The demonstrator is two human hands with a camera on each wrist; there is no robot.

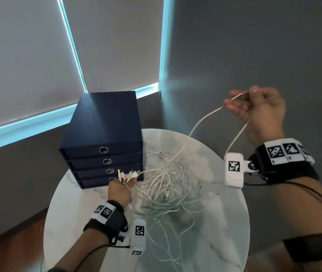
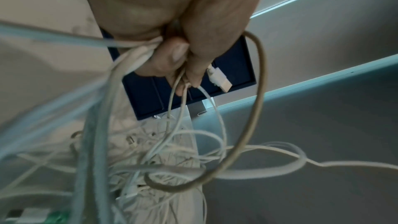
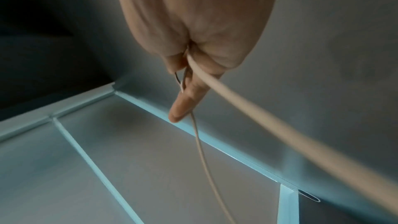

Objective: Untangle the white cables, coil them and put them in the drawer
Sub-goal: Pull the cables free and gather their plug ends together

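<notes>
A tangle of white cables (image 1: pixel 168 185) lies on the round white marble table (image 1: pixel 224 232). My left hand (image 1: pixel 120 190) grips a bunch of the cable ends, USB plugs (image 1: pixel 129 173) sticking up by the drawer unit; the left wrist view shows fingers (image 2: pixel 172 57) curled round the cables (image 2: pixel 172 168). My right hand (image 1: pixel 254 107) is raised high at the right, pinching one white cable (image 1: pixel 201 120) that runs down into the tangle. In the right wrist view that cable (image 3: pixel 247 108) passes through the curled fingers (image 3: pixel 185 101).
A dark blue drawer unit (image 1: pixel 105 134) with several shut drawers and ring pulls stands at the table's back left, close to my left hand. Grey blinds (image 1: pixel 28 55) and a grey wall are behind. Wooden floor (image 1: pixel 9 248) shows at the lower left.
</notes>
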